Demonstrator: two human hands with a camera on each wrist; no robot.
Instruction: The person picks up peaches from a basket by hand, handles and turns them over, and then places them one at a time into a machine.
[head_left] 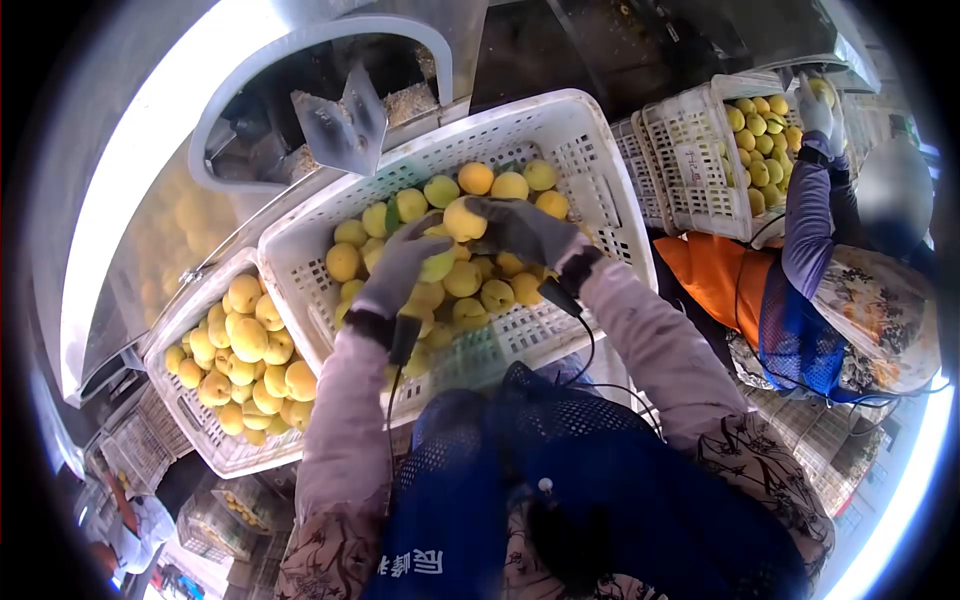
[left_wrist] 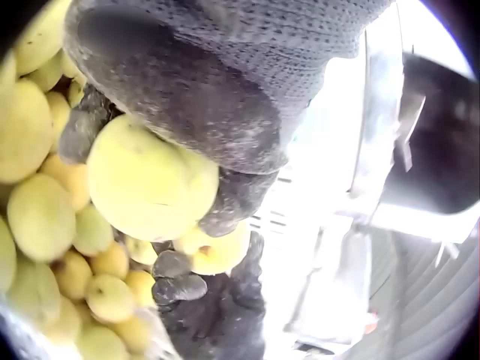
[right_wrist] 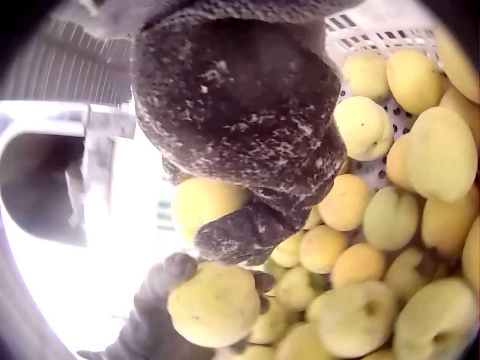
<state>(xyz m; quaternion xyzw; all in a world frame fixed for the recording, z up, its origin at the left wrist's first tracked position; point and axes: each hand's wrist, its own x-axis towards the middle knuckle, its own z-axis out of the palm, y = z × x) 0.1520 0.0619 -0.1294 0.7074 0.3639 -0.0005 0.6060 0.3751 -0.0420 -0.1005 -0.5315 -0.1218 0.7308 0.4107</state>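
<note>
Both hands wear grey gloves with dark coated fingers. The left hand (head_left: 402, 268) (left_wrist: 187, 97) grips a yellow-green fruit (head_left: 437, 262) (left_wrist: 139, 180), which the right wrist view shows from another side (right_wrist: 214, 304). Close beside it, the right hand (head_left: 525, 232) (right_wrist: 240, 112) holds a yellow fruit (head_left: 464, 219) (right_wrist: 204, 204) between thumb and fingers. Both fruits are above loose yellow and green fruits (head_left: 462, 279) in a white perforated crate (head_left: 600, 165). Gloved fingers cover parts of both held fruits.
A smaller white crate (head_left: 235, 463) of yellow fruits stands at the left. Behind the crates is a metal machine with a rounded opening (head_left: 225, 90) and a bent metal plate (head_left: 350, 125). At the right, another person (head_left: 810, 240) works by a fruit crate (head_left: 690, 160).
</note>
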